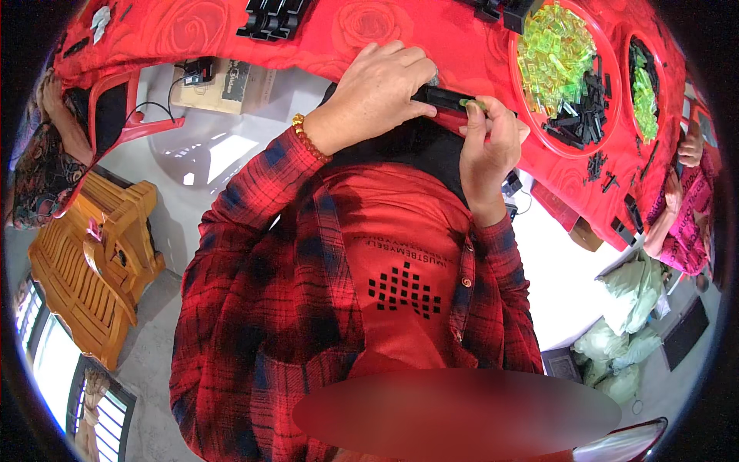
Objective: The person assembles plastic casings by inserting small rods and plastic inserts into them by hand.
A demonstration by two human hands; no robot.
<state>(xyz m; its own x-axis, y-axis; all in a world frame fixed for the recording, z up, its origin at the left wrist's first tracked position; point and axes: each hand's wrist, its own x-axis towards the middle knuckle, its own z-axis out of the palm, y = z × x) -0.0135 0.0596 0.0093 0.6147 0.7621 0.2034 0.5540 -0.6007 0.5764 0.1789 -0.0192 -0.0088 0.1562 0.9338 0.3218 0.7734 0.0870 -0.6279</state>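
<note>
My left hand (379, 94), with a beaded bracelet at the wrist, is closed round a long black plastic part (445, 98) at the table's near edge. The part's far-left end is hidden under my fingers. At its right end, the thumb and fingertips of my right hand (493, 146) are pinched together on a small yellow-green plastic piece (466, 102). That piece touches or lies very near the black part; I cannot tell which. To the right, a round red tray (613, 115) holds many clear yellow-green pieces (550, 50) and small black pieces (586, 104).
A red rose-patterned cloth (446, 35) covers the table. Black ridged parts (271, 17) lie at its far side. A second red tray (660, 73) stands at the right, near loose black bits (596, 164). Other people's arms (671, 204) reach in at the right and left.
</note>
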